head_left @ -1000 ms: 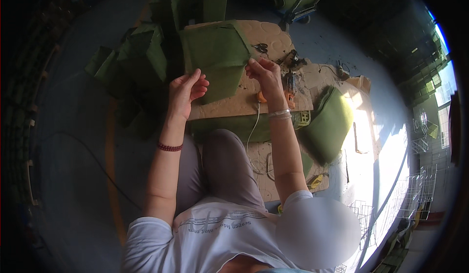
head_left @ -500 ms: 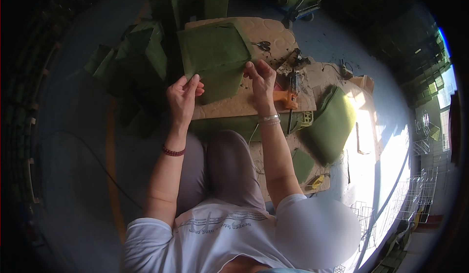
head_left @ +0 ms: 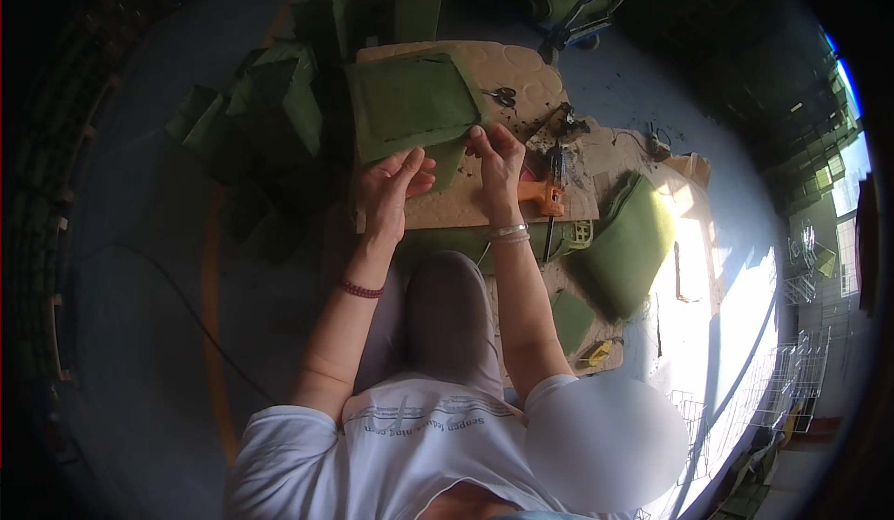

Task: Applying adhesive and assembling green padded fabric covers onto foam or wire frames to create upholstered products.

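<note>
Both hands are up on the work: the left hand (head_left: 396,180) has its fingers curled round the lower edge of a green fabric panel (head_left: 410,101), and the right hand (head_left: 495,152) pinches that same edge just beside it, fingers closed on the cloth. The panel lies flat on a tan board (head_left: 507,73) that serves as a low tabletop in front of the person's knees, its lower corner folded or lifted between the 2 hands.

How far along? My read is mid-run. A dark line follows the panel's border, perhaps a seam or a marking; I can't tell which. To the left, a loose heap of green pieces (head_left: 270,110) sits on the floor; whether those are finished or waiting I can't say. To the right lies a thick folded stack of green cloth (head_left: 633,241).

Scissors (head_left: 503,97) rest on the board just past the panel, and an orange tool (head_left: 543,194) lies near the right wrist.

Containers: a small yellowish basket (head_left: 579,234) shows by the board's edge, contents hidden. Wire racks (head_left: 792,399) stand far right, too small to read.
</note>
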### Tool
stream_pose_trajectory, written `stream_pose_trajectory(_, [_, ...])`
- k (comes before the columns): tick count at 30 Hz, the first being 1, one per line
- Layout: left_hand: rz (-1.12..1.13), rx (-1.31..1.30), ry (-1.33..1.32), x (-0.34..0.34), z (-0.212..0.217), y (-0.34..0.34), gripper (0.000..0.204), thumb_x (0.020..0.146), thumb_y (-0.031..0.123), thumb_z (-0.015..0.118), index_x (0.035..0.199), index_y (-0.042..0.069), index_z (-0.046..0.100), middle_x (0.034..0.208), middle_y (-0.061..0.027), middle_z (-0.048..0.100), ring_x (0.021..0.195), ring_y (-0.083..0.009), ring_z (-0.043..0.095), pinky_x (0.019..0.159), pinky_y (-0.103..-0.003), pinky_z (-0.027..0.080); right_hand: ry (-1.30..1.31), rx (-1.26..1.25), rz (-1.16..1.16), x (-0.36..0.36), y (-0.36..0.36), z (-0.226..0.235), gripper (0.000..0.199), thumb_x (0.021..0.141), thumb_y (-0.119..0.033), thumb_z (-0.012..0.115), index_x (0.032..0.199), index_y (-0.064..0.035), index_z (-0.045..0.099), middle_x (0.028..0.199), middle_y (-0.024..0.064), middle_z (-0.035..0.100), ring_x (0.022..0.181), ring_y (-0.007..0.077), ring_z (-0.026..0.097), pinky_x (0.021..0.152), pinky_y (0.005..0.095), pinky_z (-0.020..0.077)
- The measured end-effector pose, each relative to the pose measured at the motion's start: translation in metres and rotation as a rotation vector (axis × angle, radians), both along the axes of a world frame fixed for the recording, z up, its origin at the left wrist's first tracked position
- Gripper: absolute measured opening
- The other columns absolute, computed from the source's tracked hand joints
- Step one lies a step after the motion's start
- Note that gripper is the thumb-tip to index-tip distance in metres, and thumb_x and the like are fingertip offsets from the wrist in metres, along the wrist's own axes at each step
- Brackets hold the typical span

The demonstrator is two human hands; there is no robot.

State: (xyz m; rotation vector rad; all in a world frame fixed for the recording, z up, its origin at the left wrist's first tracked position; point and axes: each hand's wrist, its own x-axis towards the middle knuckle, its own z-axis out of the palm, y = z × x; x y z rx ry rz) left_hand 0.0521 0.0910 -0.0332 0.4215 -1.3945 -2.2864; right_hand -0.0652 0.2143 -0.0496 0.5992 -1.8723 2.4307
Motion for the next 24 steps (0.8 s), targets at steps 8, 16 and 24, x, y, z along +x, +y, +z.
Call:
stream_pose_trajectory(8, [0.108, -0.049, 0.075, -0.031, -0.005, 0.024, 0.029, 0.088, 0.027, 0.066, 0.077, 0.000, 0.066, 0.070, -0.0071, 0.066, 0.054, -0.0099, 0.060, 0.053, -0.021, 0.049, -0.065, -0.033, 0.035, 0.007, 0.000, 0.004, 0.013, 0.087, -0.010, 0.065, 0.077, -0.0020, 0.063, 0.068, 0.0010, 0.062, 0.061, 0.0079, 0.053, 0.058, 0.0229, 0.0404])
stream_pose_trajectory(16, [0.150, -0.240, 0.102, -0.032, -0.012, 0.022, 0.035, 0.091, 0.026, 0.062, 0.070, -0.001, 0.064, 0.063, -0.0045, 0.062, 0.052, -0.0096, 0.058, 0.052, -0.021, 0.045, -0.134, -0.045, 0.133, -0.001, 0.009, 0.006, 0.019, 0.090, -0.017, 0.063, 0.077, -0.0030, 0.062, 0.069, 0.0031, 0.063, 0.060, 0.0092, 0.054, 0.058, 0.0234, 0.0411])
stream_pose_trajectory(24, [0.144, -0.268, 0.112, -0.033, -0.015, 0.020, 0.034, 0.092, 0.025, 0.061, 0.070, -0.002, 0.064, 0.063, -0.0039, 0.063, 0.053, -0.0097, 0.058, 0.053, -0.022, 0.045, -0.148, -0.071, 0.113, -0.010, 0.004, 0.010, 0.021, 0.095, -0.023, 0.056, 0.079, -0.0093, 0.058, 0.068, -0.0064, 0.049, 0.060, 0.0045, 0.043, 0.057, 0.0207, 0.0368])
